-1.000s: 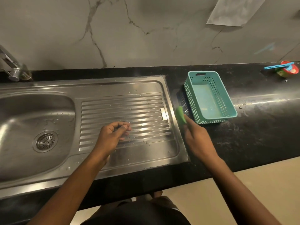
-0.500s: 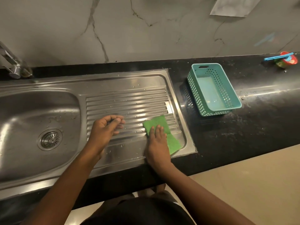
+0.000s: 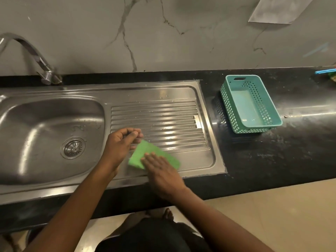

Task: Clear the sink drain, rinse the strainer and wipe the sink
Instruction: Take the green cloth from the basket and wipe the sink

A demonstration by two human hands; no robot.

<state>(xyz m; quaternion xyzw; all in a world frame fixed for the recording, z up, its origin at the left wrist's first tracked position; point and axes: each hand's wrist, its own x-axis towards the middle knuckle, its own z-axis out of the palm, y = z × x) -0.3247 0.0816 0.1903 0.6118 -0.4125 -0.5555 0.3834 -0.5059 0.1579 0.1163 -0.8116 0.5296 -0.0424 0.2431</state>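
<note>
Our right hand (image 3: pixel 161 171) lies flat, fingers together, pressing the green cloth (image 3: pixel 154 157) onto the near edge of the ribbed draining board (image 3: pixel 163 122); an open palm spreads pressure for wiping and grips nothing. Our left hand (image 3: pixel 121 142) hovers just left of the cloth, fingers loosely curled toward the thumb, apparently empty, though we cannot tell whether anything small sits between the fingertips. We judge it is held clear so the cloth can pass.

The sink (image 3: pixel 45 124) lies to the left, its strainer (image 3: pixel 73 147) seated in the drain with no debris visible. Droplets on the board suggest wiping is not finished. The tap (image 3: pixel 32 57) stands at the far left, its spout cut off by the frame edge.

On the black counter (image 3: pixel 272 157) to the right sits a teal basket (image 3: pixel 251 104). At the far right edge, blue and coloured items are cropped and unidentifiable.
</note>
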